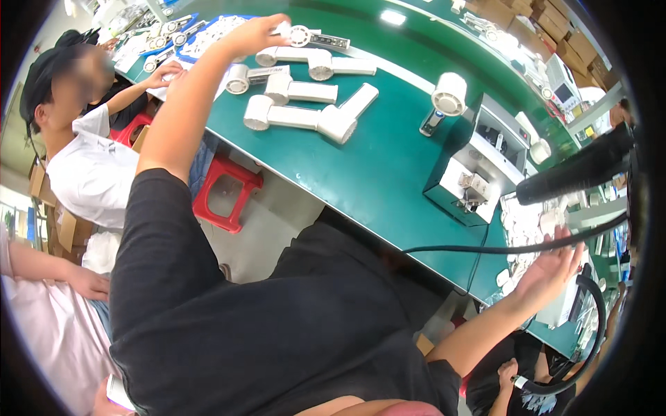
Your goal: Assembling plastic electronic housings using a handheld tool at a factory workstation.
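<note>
My left arm stretches to the far side of the bench. My left hand (258, 35) is closed at the fingertips on the round head of a white handheld fan (300, 36). Below it lie several white handheld fans with angled heads, one of them a jointed white fan (291, 116). My right hand (548, 272) reaches out at the right, fingers spread, beside a heap of small white plastic parts (517, 225). Whether its fingertips touch a part is hard to see. Another white fan (449, 94) stands alone near the bench's middle.
A grey and black bench machine (479, 163) stands on the green bench (388, 166). A black cable (485, 248) crosses before my right hand, and a black tube (576, 170) juts in above. Co-workers sit at left and lower right. A red stool (225, 194) stands beneath the bench edge.
</note>
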Tool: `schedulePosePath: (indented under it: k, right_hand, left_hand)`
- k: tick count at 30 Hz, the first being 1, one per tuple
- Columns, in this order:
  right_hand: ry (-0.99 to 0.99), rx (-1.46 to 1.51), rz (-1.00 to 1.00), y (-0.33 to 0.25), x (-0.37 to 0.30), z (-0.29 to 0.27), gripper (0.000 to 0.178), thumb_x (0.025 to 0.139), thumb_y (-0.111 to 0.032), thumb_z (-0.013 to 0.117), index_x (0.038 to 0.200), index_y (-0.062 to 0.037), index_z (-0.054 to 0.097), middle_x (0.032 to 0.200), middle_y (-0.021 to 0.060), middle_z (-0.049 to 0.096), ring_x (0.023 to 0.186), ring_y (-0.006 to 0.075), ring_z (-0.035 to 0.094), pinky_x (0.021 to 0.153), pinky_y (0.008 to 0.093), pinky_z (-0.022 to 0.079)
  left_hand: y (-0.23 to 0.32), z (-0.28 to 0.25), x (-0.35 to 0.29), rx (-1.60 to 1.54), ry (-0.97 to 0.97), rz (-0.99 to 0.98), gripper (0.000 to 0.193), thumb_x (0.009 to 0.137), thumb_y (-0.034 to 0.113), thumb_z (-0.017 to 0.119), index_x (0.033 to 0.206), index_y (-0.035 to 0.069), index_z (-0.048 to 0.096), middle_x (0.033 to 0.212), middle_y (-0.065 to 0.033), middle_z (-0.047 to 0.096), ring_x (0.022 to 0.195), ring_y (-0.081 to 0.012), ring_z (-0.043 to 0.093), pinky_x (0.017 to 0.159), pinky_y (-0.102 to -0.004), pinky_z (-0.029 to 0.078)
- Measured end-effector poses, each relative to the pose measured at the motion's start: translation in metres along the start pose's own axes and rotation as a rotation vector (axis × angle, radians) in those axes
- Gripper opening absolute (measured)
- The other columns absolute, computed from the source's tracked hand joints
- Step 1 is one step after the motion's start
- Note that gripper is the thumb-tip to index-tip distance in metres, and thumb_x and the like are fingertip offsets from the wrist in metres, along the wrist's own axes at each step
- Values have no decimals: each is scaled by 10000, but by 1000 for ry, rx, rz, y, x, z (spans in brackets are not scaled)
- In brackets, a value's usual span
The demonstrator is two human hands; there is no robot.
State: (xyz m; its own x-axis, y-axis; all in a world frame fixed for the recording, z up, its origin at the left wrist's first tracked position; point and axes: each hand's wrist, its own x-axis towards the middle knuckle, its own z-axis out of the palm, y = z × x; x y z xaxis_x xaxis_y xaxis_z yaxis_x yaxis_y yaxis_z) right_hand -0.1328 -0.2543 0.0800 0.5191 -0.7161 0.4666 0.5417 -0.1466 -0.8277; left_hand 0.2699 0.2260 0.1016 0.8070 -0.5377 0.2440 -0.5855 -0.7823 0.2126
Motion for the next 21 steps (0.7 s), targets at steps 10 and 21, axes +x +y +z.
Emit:
schedulePosePath:
  k: [10, 21]
  right_hand:
    - [991, -40, -296, -37, -4, -117, 420, 855, -105, 489, 1231, -54, 308, 1014, 96, 514, 673, 209, 510, 629, 354, 428]
    - [417, -418, -146, -1, 22, -57, 235, 838, -92, 564, 1071, -66, 558, 724, 10, 562, 583, 51, 486, 470, 184, 366]
  left_hand:
    - [-186, 40, 2, -82, -215, 31, 661, 747, 84, 628, 1345, 2, 359, 1351, -158, 423, 1258, -265, 387, 1029, -347, 298]
    - [-128, 36, -6, -233, -170, 20, 494, 776, 70, 565, 1255, 66, 446, 1283, -103, 442, 1218, -243, 385, 1018, -338, 284]
